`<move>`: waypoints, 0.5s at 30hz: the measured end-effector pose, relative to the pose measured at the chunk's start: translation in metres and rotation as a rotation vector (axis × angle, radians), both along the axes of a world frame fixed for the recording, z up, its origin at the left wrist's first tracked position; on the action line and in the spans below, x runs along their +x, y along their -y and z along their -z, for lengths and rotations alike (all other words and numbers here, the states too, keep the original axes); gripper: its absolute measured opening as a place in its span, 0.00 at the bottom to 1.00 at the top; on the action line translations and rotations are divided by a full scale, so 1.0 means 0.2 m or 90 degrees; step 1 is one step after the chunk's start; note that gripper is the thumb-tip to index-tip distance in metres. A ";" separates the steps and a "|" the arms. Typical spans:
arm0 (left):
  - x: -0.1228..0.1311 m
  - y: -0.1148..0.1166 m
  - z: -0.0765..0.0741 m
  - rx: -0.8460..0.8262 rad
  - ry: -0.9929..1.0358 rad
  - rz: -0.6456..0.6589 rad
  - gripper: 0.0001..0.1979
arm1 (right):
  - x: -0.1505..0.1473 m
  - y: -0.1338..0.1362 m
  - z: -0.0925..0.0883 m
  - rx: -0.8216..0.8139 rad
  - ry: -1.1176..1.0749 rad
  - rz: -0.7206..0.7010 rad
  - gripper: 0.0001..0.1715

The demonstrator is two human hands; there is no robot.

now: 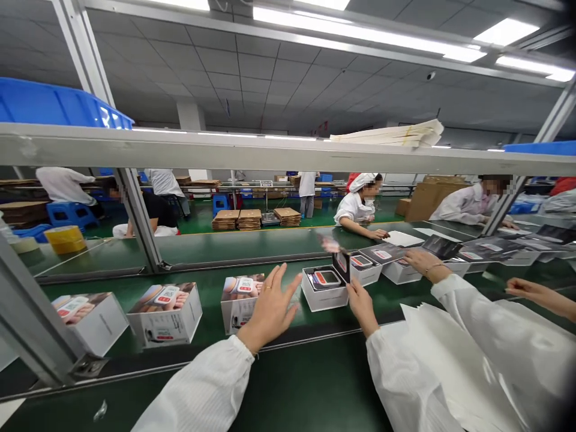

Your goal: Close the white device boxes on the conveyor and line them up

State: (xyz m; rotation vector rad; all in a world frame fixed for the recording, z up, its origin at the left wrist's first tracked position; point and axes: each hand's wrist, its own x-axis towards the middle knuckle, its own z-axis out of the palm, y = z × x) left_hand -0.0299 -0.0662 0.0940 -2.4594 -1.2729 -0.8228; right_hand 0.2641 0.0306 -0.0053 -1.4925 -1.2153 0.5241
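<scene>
My left hand [272, 309] hovers with its fingers spread, just right of and partly in front of a closed printed box [234, 306]. My right hand [362, 303] pinches the lower right part of a dark box lid [342, 265], which stands tilted up at the right side of an open white box [326, 300]. Inside that box lies a watch-like item [327, 278] with a printed screen. The lid's upper end is blurred. Left of my hands, two more closed boxes, a middle one [168, 315] and a far-left one [92, 321], stand on the green conveyor belt [209, 336].
At right a co-worker's hand [423, 264] touches the row of open boxes [398, 273]; another hand [535, 294] shows farther right. White sheets [443, 360] lie beside my right sleeve. A metal post [139, 222] and overhead shelf [270, 150] frame the line.
</scene>
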 end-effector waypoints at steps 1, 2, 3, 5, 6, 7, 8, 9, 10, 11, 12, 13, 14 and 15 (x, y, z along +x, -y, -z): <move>0.04 -0.01 0.02 0.016 0.030 0.003 0.37 | 0.00 0.04 0.00 0.009 0.015 -0.042 0.28; 0.08 -0.03 0.04 0.022 0.052 0.006 0.38 | -0.01 0.07 0.01 0.015 0.021 -0.087 0.28; 0.12 -0.05 0.07 0.013 0.065 0.012 0.39 | -0.02 0.10 0.01 0.018 0.019 -0.127 0.28; 0.19 -0.11 0.13 -0.074 0.075 0.019 0.41 | -0.05 0.13 0.01 0.006 0.010 -0.177 0.27; 0.22 -0.14 0.17 -0.138 0.080 0.015 0.41 | -0.06 0.13 0.01 -0.006 0.003 -0.189 0.27; 0.24 -0.17 0.21 -0.202 0.088 0.005 0.42 | -0.08 0.13 0.01 -0.017 -0.008 -0.201 0.27; 0.26 -0.19 0.25 -0.256 0.097 -0.007 0.42 | -0.10 0.12 0.01 -0.026 -0.022 -0.212 0.28; 0.26 -0.21 0.30 -0.294 0.105 -0.017 0.41 | -0.11 0.12 0.02 -0.031 -0.038 -0.223 0.29; 0.25 -0.22 0.34 -0.316 0.111 -0.023 0.41 | -0.13 0.11 0.03 -0.030 -0.053 -0.231 0.31; 0.24 -0.22 0.38 -0.324 0.113 -0.024 0.42 | -0.14 0.10 0.04 -0.025 -0.066 -0.234 0.32; 0.22 -0.21 0.41 -0.329 0.113 -0.021 0.43 | -0.16 0.09 0.04 -0.015 -0.074 -0.233 0.33; 0.19 -0.20 0.43 -0.329 0.110 -0.018 0.44 | -0.17 0.07 0.05 -0.004 -0.081 -0.229 0.34; 0.16 -0.19 0.43 -0.325 0.106 -0.015 0.46 | -0.18 0.06 0.05 0.004 -0.090 -0.226 0.35; 0.13 -0.18 0.42 -0.320 0.103 -0.013 0.48 | -0.20 0.05 0.05 0.001 -0.106 -0.223 0.35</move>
